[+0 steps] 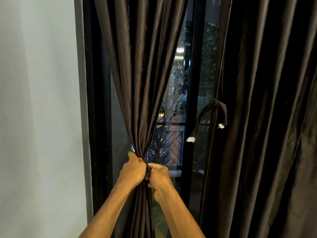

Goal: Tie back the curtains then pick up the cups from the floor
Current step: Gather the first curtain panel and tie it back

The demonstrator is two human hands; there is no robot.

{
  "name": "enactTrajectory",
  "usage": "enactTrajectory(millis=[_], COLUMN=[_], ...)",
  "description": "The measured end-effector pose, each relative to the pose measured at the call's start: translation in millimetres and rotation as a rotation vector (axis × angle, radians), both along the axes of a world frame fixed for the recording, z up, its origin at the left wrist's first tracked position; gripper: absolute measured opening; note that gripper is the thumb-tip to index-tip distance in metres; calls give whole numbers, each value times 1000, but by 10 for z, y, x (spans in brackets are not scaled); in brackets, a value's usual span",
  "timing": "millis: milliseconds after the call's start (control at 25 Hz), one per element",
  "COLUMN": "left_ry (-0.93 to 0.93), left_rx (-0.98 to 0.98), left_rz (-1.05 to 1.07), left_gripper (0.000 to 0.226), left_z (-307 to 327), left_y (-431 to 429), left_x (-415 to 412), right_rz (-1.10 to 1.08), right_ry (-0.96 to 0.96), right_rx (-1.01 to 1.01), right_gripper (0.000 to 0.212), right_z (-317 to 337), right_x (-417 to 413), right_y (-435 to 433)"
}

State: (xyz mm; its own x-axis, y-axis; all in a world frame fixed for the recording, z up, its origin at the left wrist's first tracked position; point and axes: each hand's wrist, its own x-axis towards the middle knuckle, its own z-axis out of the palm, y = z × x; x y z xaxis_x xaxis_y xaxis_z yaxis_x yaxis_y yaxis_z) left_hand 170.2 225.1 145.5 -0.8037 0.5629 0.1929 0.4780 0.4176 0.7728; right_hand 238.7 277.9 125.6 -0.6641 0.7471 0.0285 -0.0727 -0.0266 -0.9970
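**At the window, two hands on a gathered curtain**

Low in the middle of the view, two bare forearms reach up to the bunched waist of the dark brown, satin-sheened left curtain (pixel 137 83). The left hand (pixel 133 169) is fisted around the gathered folds, its thumb against the cloth. Just beside it, the right hand (pixel 158 174) is curled tight on a narrow dark fabric band (pixel 148 170) that shows between the two fists. Above the grip the curtain fans upward in long, smooth pleats; below it the cloth hangs in a tight column between the forearms.

To the right, the matching right curtain (pixel 265 117) hangs loose in deep vertical folds, with a dark strap with white ends (pixel 221 112) looped at its inner edge. At the left stands a smooth pale wall (pixel 39 100). Behind the curtains, the black-framed glass door (pixel 197 66) shows a metal railing (pixel 168 145) and foliage beyond.
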Motion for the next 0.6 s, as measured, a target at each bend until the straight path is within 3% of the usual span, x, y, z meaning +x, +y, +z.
enactTrajectory(millis=[240, 360, 480, 600], left_ry=[104, 123, 117, 127], left_rx=[11, 18, 26, 20], left_rz=[-4, -16, -56, -71], left_gripper=[14, 17, 20, 30], left_z=[-64, -70, -57, -8], left_y=[-10, -10, 15, 48], left_x=[-80, -190, -238, -288], right_rz=[168, 235, 317, 149], right_ry=[-82, -35, 2, -22], right_rx=[-66, -136, 47, 346], right_gripper=[22, 26, 28, 35], right_z=[85, 142, 151, 52], right_x=[108, 231, 287, 158], right_y=[117, 235, 267, 192])
